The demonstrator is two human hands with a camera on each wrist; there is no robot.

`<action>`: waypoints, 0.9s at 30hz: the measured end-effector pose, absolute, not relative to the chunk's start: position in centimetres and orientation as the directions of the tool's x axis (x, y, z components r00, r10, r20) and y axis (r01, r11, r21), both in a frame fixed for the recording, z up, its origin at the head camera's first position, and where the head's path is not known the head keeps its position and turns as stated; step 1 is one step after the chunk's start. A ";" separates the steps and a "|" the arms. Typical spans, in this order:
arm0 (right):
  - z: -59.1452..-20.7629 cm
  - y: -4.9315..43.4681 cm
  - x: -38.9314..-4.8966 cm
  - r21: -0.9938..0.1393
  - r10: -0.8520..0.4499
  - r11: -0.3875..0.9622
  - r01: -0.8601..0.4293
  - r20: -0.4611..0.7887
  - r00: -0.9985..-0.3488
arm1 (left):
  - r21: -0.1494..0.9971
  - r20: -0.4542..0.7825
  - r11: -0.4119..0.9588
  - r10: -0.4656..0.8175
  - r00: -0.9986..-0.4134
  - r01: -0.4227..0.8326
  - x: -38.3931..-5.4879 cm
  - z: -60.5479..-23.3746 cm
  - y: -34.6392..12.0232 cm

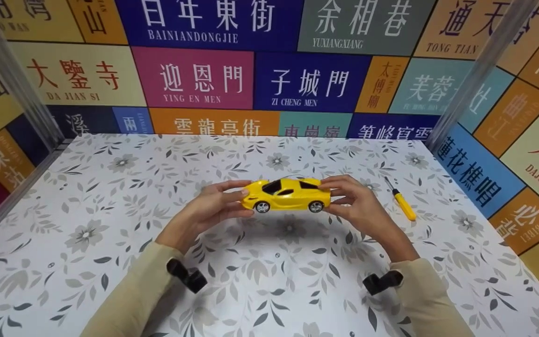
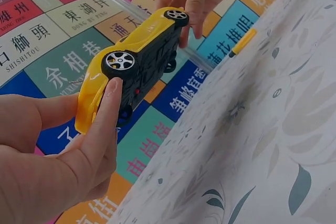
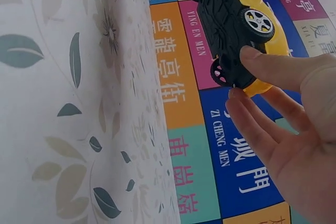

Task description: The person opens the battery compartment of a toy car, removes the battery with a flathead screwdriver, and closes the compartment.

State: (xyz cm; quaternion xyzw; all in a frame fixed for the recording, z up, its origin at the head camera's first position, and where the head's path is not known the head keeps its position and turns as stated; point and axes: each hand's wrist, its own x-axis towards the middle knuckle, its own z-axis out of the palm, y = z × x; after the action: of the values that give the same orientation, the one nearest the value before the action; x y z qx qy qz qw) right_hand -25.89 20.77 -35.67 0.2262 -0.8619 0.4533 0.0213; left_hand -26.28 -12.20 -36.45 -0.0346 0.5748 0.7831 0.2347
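Observation:
A yellow toy car (image 1: 290, 196) with dark windows and silver-spoked wheels is held up over the table between both hands. My left hand (image 1: 215, 203) pinches its front end, the thumb and fingers on opposite faces of the body. At the rear end, my right hand (image 1: 356, 201) grips it the same way. In the left wrist view the black underside (image 2: 152, 72) shows, with a small red spot near the front wheel. The right wrist view shows my right thumb (image 3: 254, 59) against the underside beside a rear wheel (image 3: 259, 22).
A screwdriver (image 1: 405, 206) with a yellow handle lies on the table to the right of my right hand. White cloth with grey leaves and flowers covers the table (image 1: 279, 276). Panels of coloured signs (image 1: 194, 79) rise along the back and sides, with clear posts (image 1: 475, 70) at the corners.

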 end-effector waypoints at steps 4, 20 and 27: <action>-35.7 20.7 -25.9 -0.745 -0.332 0.530 -0.405 0.257 -0.908 | 0.887 -0.321 -0.226 0.327 -0.889 -0.403 -26.4 -36.5 -12.1; -35.7 20.4 -25.8 -0.789 -0.175 0.467 -0.399 0.360 -0.916 | 0.972 -0.156 -0.098 0.414 -0.897 -0.214 -26.0 -36.7 -12.5; -35.4 20.2 -25.7 -0.856 -0.135 0.399 -0.329 0.300 -0.944 | 0.979 -0.188 -0.002 0.370 -0.910 -0.203 -26.2 -36.9 -12.0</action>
State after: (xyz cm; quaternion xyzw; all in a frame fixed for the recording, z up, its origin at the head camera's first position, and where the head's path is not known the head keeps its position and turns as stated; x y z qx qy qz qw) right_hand -25.73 20.24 -35.44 0.1394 -0.8314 0.5302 0.0914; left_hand -26.21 -12.05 -36.94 0.0619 0.6767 0.7050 0.2031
